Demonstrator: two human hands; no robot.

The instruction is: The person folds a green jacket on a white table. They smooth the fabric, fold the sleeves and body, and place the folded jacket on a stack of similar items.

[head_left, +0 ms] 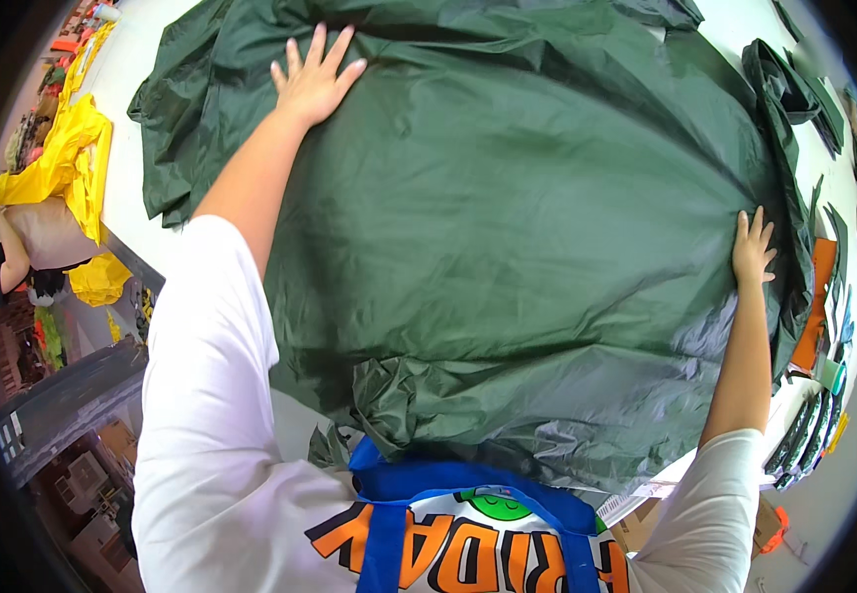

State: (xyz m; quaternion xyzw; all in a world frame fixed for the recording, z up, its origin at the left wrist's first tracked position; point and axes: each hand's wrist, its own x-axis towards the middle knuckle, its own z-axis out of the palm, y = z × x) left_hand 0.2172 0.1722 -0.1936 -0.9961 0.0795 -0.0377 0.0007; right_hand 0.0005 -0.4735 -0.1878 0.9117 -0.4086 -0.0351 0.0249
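Note:
A large sheet of dark green, slightly shiny fabric (527, 198) lies spread over the white table, with folds and creases along its edges. My left hand (318, 79) rests flat on its far left part, fingers spread. At the right edge of the fabric, my right hand (753, 247) presses down with the fingers apart. Neither hand grips anything. Toward me the near edge of the fabric bunches up in wrinkles and hangs at the table's front, close to my blue apron (468, 479).
White tabletop (130, 128) shows at the left. Yellow fabric (68, 158) hangs beyond it, near another person's arm (8, 252). On the right are dark green fabric strips (824, 114), an orange piece (816, 306) and a stack of black items (809, 435).

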